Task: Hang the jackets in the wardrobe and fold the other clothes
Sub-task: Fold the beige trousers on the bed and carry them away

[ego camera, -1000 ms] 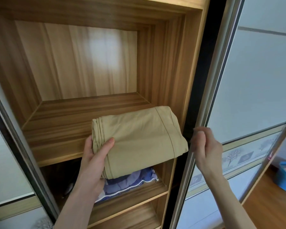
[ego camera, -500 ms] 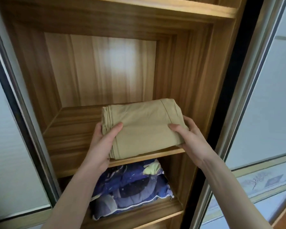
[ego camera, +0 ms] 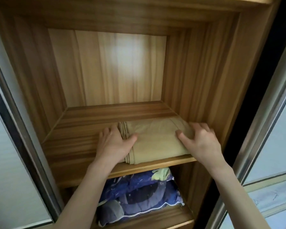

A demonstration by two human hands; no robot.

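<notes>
A folded tan garment (ego camera: 155,139) lies on the wooden wardrobe shelf (ego camera: 82,146), toward its right side and near the front edge. My left hand (ego camera: 114,142) grips the garment's left folded edge, thumb on top and fingers down its side. My right hand (ego camera: 200,141) holds the right edge, thumb pressed on top and fingers over the far right corner. Both forearms reach up from below.
The shelf compartment has wooden side walls and a pale back panel (ego camera: 109,66). On the shelf below sits a folded blue patterned quilt (ego camera: 139,194). Sliding door frames stand at the left (ego camera: 15,129) and right (ego camera: 261,116).
The garment went from being held in front of the shelf to lying on it, pushed further in. My right hand left the door frame and took the garment's right edge.
</notes>
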